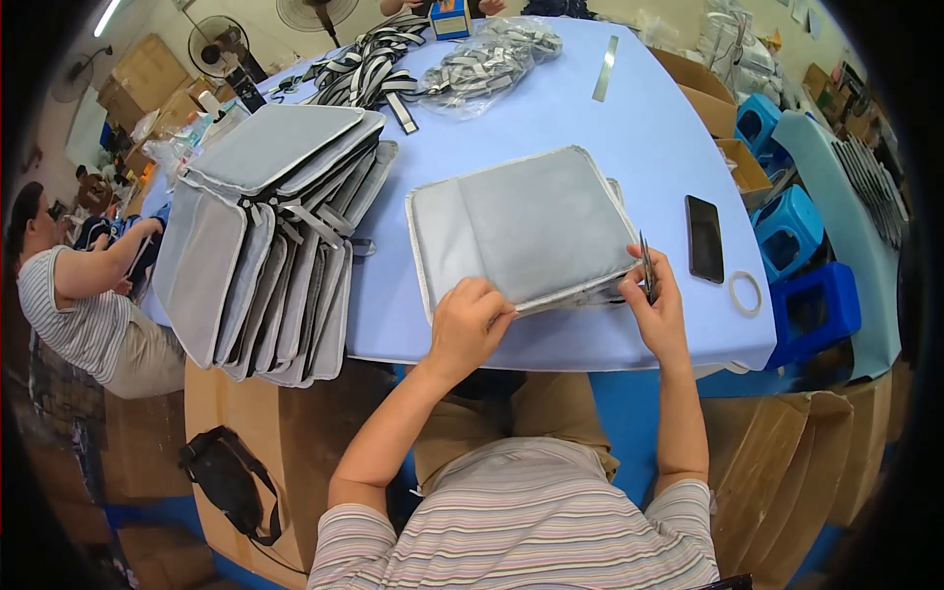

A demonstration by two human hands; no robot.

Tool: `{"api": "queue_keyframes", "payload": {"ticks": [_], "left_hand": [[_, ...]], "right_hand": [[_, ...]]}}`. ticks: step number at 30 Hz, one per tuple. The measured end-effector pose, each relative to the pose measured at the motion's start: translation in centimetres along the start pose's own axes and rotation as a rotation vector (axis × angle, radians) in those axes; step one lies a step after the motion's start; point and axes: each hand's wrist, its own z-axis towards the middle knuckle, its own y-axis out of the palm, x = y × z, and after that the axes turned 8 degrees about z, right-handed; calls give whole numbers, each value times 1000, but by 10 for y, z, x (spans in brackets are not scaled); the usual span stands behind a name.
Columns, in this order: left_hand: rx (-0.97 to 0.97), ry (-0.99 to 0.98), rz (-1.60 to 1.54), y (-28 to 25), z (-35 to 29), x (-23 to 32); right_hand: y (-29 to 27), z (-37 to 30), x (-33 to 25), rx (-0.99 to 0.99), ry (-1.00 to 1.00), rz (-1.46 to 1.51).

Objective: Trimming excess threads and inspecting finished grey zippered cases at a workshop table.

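A flat grey fabric panel point(551, 221) with a pale bound edge and a seam across it lies on the table before me. My left hand point(470, 329) is closed on its near edge, left of the corner, thumb and fingers pinching the binding. Around a small pair of dark thread snips point(646, 267) my right hand point(659, 305) is closed, and its fingertips touch the panel's right near corner. The blades point up and away from me. Part of another layer shows under the panel's right side.
Left stands a tall stack of similar grey panels point(280, 147) with strap ends, overhanging the table edge. Webbing straps point(369, 74) and a plastic bag of straps point(482, 69) lie at the back. A phone point(704, 239), tape roll point(745, 293) and metal ruler point(606, 69) are right. Blue stools point(814, 305) stand beyond.
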Motion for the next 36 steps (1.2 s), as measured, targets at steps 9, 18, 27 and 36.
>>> {"api": "queue_keyframes", "payload": {"ticks": [9, 18, 27, 36], "left_hand": [[-203, -633, -702, -19, 6, -17], [-164, -683, -820, -21, 2, -26], [-129, -670, -960, -23, -1, -28], [-227, -441, -864, -25, -9, -26]], "right_hand": [[21, -7, -19, -200, -37, -314], [47, 0, -22, -390, -184, -607], [78, 8, -15, -512, -296, -696], [47, 15, -25, -375, -269, -608]]}}
